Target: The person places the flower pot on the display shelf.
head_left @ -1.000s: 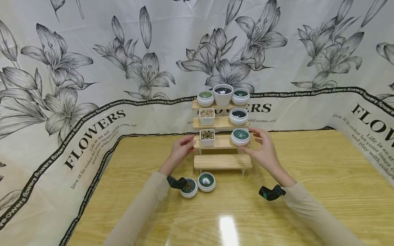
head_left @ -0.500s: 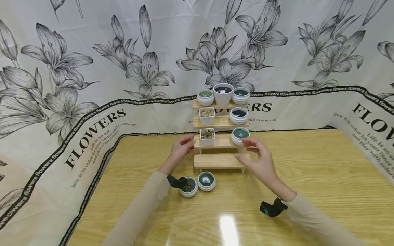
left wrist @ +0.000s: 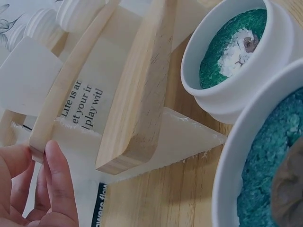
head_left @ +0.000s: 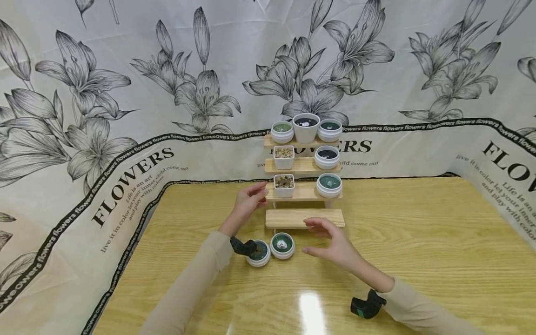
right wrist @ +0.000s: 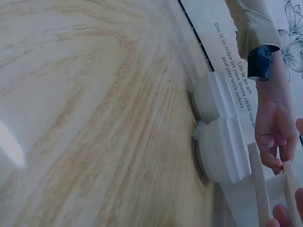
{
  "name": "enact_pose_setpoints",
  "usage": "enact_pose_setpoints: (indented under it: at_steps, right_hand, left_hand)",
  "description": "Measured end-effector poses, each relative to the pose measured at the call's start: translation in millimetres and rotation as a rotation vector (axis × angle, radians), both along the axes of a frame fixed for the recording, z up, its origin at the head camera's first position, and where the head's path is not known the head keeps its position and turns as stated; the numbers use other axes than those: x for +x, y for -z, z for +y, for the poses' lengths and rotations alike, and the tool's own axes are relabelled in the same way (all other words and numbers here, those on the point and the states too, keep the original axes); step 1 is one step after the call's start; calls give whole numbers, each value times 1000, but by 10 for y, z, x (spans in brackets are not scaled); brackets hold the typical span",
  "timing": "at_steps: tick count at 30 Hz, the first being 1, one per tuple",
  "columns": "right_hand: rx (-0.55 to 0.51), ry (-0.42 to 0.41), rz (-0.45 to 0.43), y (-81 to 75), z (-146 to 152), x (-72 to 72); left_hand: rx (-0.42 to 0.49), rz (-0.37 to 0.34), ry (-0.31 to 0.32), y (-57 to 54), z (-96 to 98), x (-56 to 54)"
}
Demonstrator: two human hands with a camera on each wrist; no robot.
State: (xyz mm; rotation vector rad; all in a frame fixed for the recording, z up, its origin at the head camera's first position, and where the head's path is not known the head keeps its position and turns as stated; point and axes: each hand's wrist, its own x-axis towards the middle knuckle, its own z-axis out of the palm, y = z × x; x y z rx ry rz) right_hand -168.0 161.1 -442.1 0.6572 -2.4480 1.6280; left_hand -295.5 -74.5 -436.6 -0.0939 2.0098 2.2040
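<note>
My left hand (head_left: 246, 205) pinches the left end of a plank on the tiered wooden stand (head_left: 305, 218); in the left wrist view thumb and fingers (left wrist: 60, 182) close on the plank's end (left wrist: 40, 144). My right hand (head_left: 335, 245) hovers in front of the lowest step, thumb and fingers apart, holding nothing. Just left of it, a white round pot with green filling and a white patch (head_left: 282, 245) stands on the table. Beside that is a white pot with blue-green filling and a brown piece (head_left: 260, 254), partly covered by the left wrist camera.
The upper steps bear several small white pots, among them a square pebble-filled pot (head_left: 284, 185), a round green-filled pot (head_left: 329, 184) and a taller pot (head_left: 306, 128) on top. The lowest step is bare wood. A flower-printed cloth (head_left: 209, 163) hangs behind the wooden table (head_left: 418, 232).
My right hand has left the round pot on the third step and come down and left towards the pots on the table. The left hand keeps its place on the stand.
</note>
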Motion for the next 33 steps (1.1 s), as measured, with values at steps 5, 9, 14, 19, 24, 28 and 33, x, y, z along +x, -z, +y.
enact_pose_setpoints:
  at_steps: [5, 9, 14, 19, 24, 28, 33]
  right_hand:
    - [21, -58, -105, 95, -58, 28]
    - [4, -76, -180, 153, -100, 44]
    - [3, -91, -276, 222, -161, 56]
    - [-8, -91, -303, 303, -238, 39]
    - [13, -103, -273, 366, -305, 24]
    - [29, -91, -243, 383, -325, 31]
    - [35, -69, -236, 367, -346, 40]
  left_hand:
    - [-3, -6, -1, -2, -1, 1]
    - [-15, -19, 6, -15, -11, -7]
    - [5, -23, 12, -22, -35, -10]
    - [20, -18, 17, -22, -40, -11]
    - [16, -15, 17, -26, -32, -8]
    - [16, -17, 24, -24, -19, -15]
    - [26, -15, 21, -23, -11, -11]
